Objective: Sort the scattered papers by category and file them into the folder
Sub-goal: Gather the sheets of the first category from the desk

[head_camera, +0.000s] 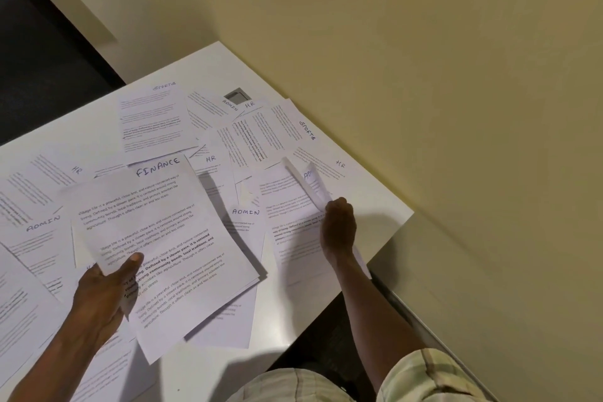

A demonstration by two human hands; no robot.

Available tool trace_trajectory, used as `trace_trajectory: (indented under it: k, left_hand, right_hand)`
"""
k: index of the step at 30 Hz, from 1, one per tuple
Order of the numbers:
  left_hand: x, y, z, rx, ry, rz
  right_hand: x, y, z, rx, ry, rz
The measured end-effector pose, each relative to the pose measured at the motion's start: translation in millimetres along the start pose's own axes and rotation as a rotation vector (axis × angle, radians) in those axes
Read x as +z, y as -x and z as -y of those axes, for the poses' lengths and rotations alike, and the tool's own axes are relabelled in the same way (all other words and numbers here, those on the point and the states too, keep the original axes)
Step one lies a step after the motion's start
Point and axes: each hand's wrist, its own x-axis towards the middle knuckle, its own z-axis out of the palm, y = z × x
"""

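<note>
My left hand (101, 297) grips a small stack of printed sheets topped by one marked FINANCE (163, 238), lifted above the white table (368, 202). My right hand (337, 227) pinches the right edge of a sheet marked ADMIN (293, 206), whose edge curls upward. Around them lie scattered sheets: an ADMIN sheet (245, 222) between the hands, an HR sheet (208, 161), a SPORTS sheet (150, 117) at the back and another SPORTS sheet (300, 130) near the wall. No folder is visible.
More sheets marked ADMIN (39, 238) and HR (55, 173) cover the table's left side. A grey cable port (236, 95) sits at the table's back. A yellow wall (456, 108) runs along the right; a dark chair (42, 68) stands behind left.
</note>
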Motion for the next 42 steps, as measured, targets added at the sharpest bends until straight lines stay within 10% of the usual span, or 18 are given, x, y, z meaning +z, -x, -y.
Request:
trace_trajectory:
  k: [13, 18, 24, 28, 42]
  left_hand:
    - [-30.6, 5.3, -0.2, -0.019, 0.081, -0.111]
    - [-42.4, 13.9, 6.1, -0.036, 0.109, -0.132]
    - [-76.7, 10.2, 8.3, -0.064, 0.162, -0.157]
    - [-110.2, 0.6, 3.9, -0.077, 0.223, -0.22]
    - [-177.8, -29.1, 3.4, -0.097, 0.177, -0.219]
  right_hand:
    - [-3.3, -85.9, -43.7, 0.285, -0.044, -0.032]
    - [22.7, -64.0, -1.4, -0.177, 0.153, -0.16]
    - [55.6, 23.1, 92.8, -0.646, 0.025, 0.337]
    - [68.8, 57.5, 111.6, -0.625, 0.241, 0.681]
    - [45.2, 23.6, 116.7, -0.517, 0.664, 0.668]
